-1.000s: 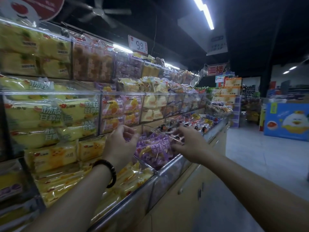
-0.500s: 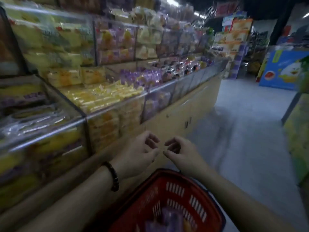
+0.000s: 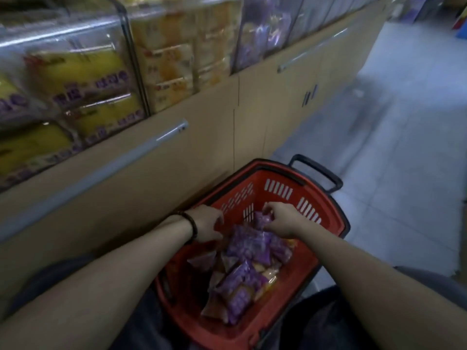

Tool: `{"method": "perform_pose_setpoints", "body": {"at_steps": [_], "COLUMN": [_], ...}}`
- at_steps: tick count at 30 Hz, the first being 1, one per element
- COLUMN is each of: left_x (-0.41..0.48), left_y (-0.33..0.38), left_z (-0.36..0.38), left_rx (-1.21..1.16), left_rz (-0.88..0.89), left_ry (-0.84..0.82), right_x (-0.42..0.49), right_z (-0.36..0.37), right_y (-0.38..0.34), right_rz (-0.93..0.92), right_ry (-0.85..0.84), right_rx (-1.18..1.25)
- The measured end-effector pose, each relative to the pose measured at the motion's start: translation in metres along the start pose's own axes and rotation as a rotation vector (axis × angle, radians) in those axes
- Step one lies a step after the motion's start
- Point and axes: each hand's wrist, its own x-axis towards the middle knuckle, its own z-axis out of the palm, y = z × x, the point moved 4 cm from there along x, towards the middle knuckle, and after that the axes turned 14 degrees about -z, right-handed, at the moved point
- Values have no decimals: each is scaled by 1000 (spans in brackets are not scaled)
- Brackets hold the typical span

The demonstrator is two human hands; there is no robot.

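The right hand (image 3: pixel 280 219) pinched a purple snack packet (image 3: pixel 261 219) at the far end of the red shopping basket (image 3: pixel 326 215), above the pile of packets (image 3: pixel 242 281) lying inside. The left hand (image 3: pixel 206 223), a dark bead bracelet (image 3: pixel 193 224) on its wrist, curled down over the basket's near wall; whether it held anything could not be told. The basket sat close beside the beige display cabinet (image 3: pixel 177 160).
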Motion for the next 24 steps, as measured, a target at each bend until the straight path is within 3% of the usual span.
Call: {"method": "perform_pose_setpoints", "body": {"at_steps": [9,19,21,24], "left_x": [12,12,12,9], "left_y": [-19,-16,-12,-5], "left_z": [14,28,29,31], "left_rx": [85,134,75,-234], "left_rz": [-18,-46,-55,-176], "left_ry": [-85,-256,-279,-406], "right_x": [36,38,35,28], "right_z": [79,85,85,69], "right_y": [1,7,5,0], "right_rz": [-69,-31,-24,-24], "right_ry": [-240,-193,-193,-112], "right_rx": [-297,-327,-233,-125]}}
